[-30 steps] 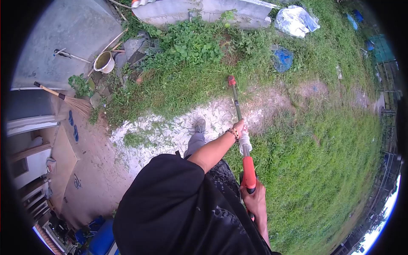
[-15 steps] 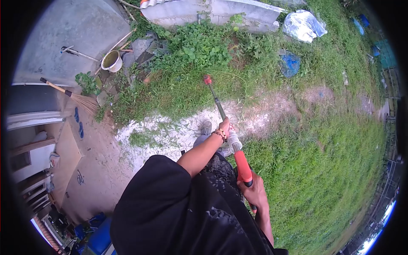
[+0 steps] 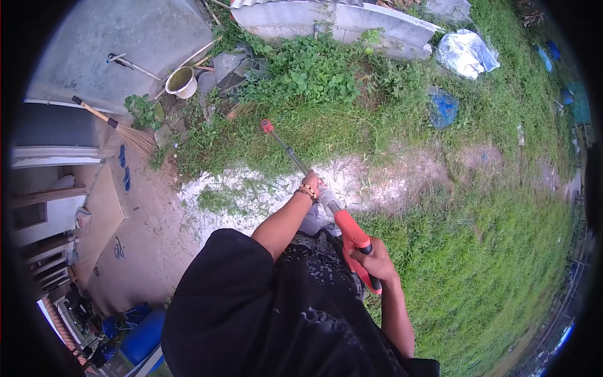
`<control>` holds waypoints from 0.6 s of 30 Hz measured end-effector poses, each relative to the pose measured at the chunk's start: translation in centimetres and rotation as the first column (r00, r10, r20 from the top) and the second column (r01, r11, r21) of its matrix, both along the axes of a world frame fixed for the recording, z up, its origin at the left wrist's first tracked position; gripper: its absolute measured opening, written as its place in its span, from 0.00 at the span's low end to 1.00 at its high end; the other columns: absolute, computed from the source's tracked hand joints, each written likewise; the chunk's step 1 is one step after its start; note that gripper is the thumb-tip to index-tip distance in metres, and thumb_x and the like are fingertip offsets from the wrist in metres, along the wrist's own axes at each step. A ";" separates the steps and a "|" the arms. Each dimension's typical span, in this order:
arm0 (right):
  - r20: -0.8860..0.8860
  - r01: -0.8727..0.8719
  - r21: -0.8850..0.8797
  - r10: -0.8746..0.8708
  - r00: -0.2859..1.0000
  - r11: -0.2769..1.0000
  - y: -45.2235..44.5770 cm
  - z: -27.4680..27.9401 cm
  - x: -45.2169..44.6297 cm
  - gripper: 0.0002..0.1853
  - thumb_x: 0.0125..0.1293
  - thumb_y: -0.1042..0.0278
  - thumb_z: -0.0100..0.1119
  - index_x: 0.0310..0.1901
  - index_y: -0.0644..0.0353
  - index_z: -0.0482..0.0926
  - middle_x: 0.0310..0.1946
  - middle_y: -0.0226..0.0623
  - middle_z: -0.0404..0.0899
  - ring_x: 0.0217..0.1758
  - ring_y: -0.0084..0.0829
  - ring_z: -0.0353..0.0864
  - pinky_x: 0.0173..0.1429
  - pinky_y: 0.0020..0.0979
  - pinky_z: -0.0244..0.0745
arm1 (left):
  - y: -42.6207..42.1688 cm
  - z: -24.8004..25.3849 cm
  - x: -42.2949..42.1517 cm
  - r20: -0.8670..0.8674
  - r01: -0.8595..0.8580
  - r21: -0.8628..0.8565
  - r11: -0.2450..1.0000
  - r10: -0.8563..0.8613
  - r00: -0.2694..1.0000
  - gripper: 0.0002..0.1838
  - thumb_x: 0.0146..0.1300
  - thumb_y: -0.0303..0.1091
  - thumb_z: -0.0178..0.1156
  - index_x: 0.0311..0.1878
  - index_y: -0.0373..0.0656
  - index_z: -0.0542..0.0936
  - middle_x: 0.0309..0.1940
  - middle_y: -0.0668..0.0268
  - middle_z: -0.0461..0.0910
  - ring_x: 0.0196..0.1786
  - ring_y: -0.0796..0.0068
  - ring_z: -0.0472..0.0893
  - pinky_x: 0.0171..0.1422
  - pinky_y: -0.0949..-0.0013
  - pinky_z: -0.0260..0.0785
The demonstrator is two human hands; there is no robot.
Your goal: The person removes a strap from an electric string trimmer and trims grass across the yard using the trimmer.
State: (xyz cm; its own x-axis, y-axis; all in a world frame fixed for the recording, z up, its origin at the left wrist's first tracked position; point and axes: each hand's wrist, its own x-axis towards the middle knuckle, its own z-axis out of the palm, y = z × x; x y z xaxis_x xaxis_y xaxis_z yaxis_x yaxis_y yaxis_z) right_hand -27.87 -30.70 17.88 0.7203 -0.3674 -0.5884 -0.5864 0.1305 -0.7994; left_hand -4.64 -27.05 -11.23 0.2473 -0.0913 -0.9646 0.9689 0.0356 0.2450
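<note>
A long-handled grass trimmer (image 3: 350,230), orange-red at the body, runs diagonally in front of me. My left hand (image 3: 311,181), with beaded bracelets on its wrist, is closed round the shaft near a whitish wrapped section. Farther back, my right hand (image 3: 377,260) grips the black part of the rear handle. The small red trimmer head (image 3: 267,126) is over the grass at the edge of a pale, clippings-strewn strip (image 3: 339,178). Any blade or line under the head cannot be made out.
A pale bucket (image 3: 181,82) and stones stand at the upper left, near a stick broom (image 3: 119,127) and blue sandals (image 3: 127,178). Leafy plants (image 3: 308,72) grow before a low concrete wall (image 3: 377,28). White plastic (image 3: 467,54) and blue netting (image 3: 443,108) lie at the upper right.
The trimmer head has swung left across the grass, and both hands have moved left with the tool. The scene has shifted right in the view. Both hands keep their hold.
</note>
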 end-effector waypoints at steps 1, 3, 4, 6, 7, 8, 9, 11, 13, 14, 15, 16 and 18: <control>-0.018 0.006 0.028 -0.006 1.000 1.000 -0.1 0.9 0.4 0.06 0.53 0.75 0.60 0.31 0.64 0.74 0.18 0.28 0.72 0.22 0.20 0.69 0.30 0.29 0.67 | -0.5 -0.1 0.0 -0.008 0.004 0.013 1.000 -0.004 1.000 0.22 0.68 0.51 0.45 0.22 0.47 0.64 0.11 0.70 0.59 0.14 0.71 0.63 0.20 0.60 0.63; -0.050 0.042 0.034 -0.040 0.998 0.999 0.0 2.0 0.5 0.06 0.53 0.75 0.60 0.32 0.64 0.74 0.18 0.29 0.72 0.22 0.21 0.70 0.30 0.30 0.67 | -1.4 -0.5 -0.4 -0.034 0.015 -0.105 0.994 -0.019 0.999 0.21 0.69 0.49 0.45 0.24 0.46 0.64 0.11 0.70 0.59 0.13 0.72 0.62 0.20 0.61 0.62; -0.062 0.069 0.010 -0.068 0.996 0.998 0.2 2.3 0.2 0.06 0.53 0.75 0.60 0.32 0.65 0.74 0.19 0.29 0.73 0.22 0.21 0.70 0.30 0.30 0.67 | -2.5 -0.3 -0.8 -0.032 0.046 -0.099 0.994 -0.049 0.998 0.21 0.69 0.49 0.45 0.24 0.46 0.64 0.12 0.69 0.59 0.14 0.72 0.62 0.20 0.62 0.62; -0.080 0.134 -0.041 -0.137 0.987 0.990 0.7 2.9 -0.6 0.06 0.53 0.75 0.60 0.32 0.65 0.74 0.19 0.29 0.73 0.22 0.22 0.71 0.30 0.30 0.68 | -4.6 0.5 -2.1 -0.041 0.109 -0.141 0.984 -0.115 0.992 0.20 0.69 0.50 0.45 0.25 0.45 0.64 0.13 0.69 0.60 0.14 0.72 0.63 0.20 0.62 0.63; -0.087 0.171 -0.068 -0.176 0.981 0.983 1.0 3.1 -1.2 0.06 0.53 0.75 0.60 0.32 0.65 0.74 0.18 0.30 0.73 0.22 0.22 0.71 0.30 0.30 0.68 | -5.7 0.9 -2.8 -0.051 0.140 -0.188 0.972 -0.152 0.987 0.21 0.69 0.51 0.46 0.26 0.45 0.64 0.13 0.68 0.61 0.14 0.71 0.63 0.20 0.61 0.64; -0.092 0.207 -0.095 -0.216 0.972 0.974 1.1 3.4 -1.5 0.06 0.53 0.74 0.61 0.31 0.65 0.74 0.18 0.30 0.73 0.21 0.22 0.72 0.29 0.30 0.68 | -6.8 1.3 -3.6 -0.059 0.170 -0.236 0.957 -0.189 0.980 0.21 0.68 0.52 0.46 0.27 0.45 0.65 0.14 0.67 0.62 0.14 0.71 0.64 0.20 0.60 0.65; -0.111 0.219 -0.134 -0.235 0.966 0.966 1.1 4.2 -1.4 0.06 0.53 0.74 0.60 0.32 0.65 0.74 0.19 0.31 0.74 0.22 0.23 0.72 0.30 0.30 0.68 | -8.0 1.2 -4.7 -0.075 0.175 -0.269 0.947 -0.202 0.977 0.21 0.68 0.52 0.47 0.28 0.45 0.65 0.14 0.68 0.62 0.14 0.72 0.64 0.19 0.61 0.65; -0.150 0.245 -0.215 -0.280 0.948 0.945 1.2 6.0 -1.2 0.07 0.53 0.73 0.60 0.32 0.65 0.74 0.20 0.32 0.74 0.23 0.23 0.73 0.31 0.30 0.69 | -10.4 -0.2 -6.4 -0.128 0.192 -0.316 0.929 -0.243 0.962 0.20 0.68 0.52 0.48 0.29 0.45 0.64 0.15 0.68 0.62 0.13 0.72 0.63 0.20 0.61 0.65; -0.177 0.264 -0.214 -0.303 0.937 0.941 1.4 6.0 -1.5 0.09 0.52 0.73 0.59 0.34 0.65 0.74 0.22 0.39 0.75 0.25 0.33 0.75 0.34 0.33 0.70 | -12.2 0.4 -7.9 -0.163 0.206 -0.365 0.908 -0.281 0.946 0.20 0.67 0.51 0.50 0.30 0.44 0.64 0.15 0.68 0.62 0.13 0.73 0.63 0.20 0.62 0.65; -0.183 0.264 -0.252 -0.314 0.932 0.931 1.7 6.0 -1.4 0.09 0.52 0.73 0.59 0.34 0.65 0.74 0.22 0.41 0.75 0.25 0.36 0.75 0.35 0.34 0.70 | -13.1 0.8 -8.8 -0.136 0.221 -0.355 0.908 -0.284 0.949 0.19 0.67 0.51 0.51 0.30 0.46 0.64 0.15 0.69 0.63 0.14 0.74 0.63 0.20 0.63 0.64; -0.189 0.262 -0.289 -0.323 0.927 0.921 2.1 5.9 -1.3 0.09 0.52 0.73 0.58 0.35 0.65 0.74 0.23 0.43 0.75 0.25 0.38 0.76 0.35 0.35 0.71 | -13.4 1.3 -9.2 -0.184 0.199 -0.405 0.892 -0.293 0.938 0.17 0.67 0.50 0.50 0.31 0.47 0.64 0.16 0.70 0.63 0.14 0.75 0.63 0.21 0.64 0.63; -0.199 0.306 -0.246 -0.358 0.912 0.919 2.6 5.4 -1.5 0.10 0.52 0.72 0.58 0.36 0.65 0.73 0.22 0.46 0.75 0.25 0.44 0.76 0.36 0.37 0.72 | -13.6 1.9 -9.7 -0.232 0.173 -0.451 0.875 -0.303 0.924 0.15 0.68 0.48 0.50 0.32 0.49 0.64 0.16 0.72 0.62 0.15 0.76 0.62 0.21 0.66 0.62; -0.221 0.323 -0.271 -0.385 0.896 0.907 3.3 5.5 -0.9 0.10 0.52 0.71 0.58 0.36 0.66 0.72 0.23 0.46 0.75 0.26 0.44 0.77 0.36 0.37 0.72 | -14.1 2.3 -10.4 -0.283 0.175 -0.495 0.851 -0.349 0.893 0.13 0.69 0.47 0.49 0.32 0.51 0.63 0.16 0.73 0.63 0.16 0.77 0.62 0.22 0.67 0.60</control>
State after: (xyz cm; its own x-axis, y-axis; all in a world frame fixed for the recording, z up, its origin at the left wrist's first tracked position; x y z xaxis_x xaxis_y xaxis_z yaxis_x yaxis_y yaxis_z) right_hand -28.79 -27.42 23.35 0.3481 -0.7115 -0.6105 -0.7268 0.2065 -0.6551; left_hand -15.05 -41.11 -8.90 -0.1941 -0.5425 -0.8173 0.9732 -0.2112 -0.0909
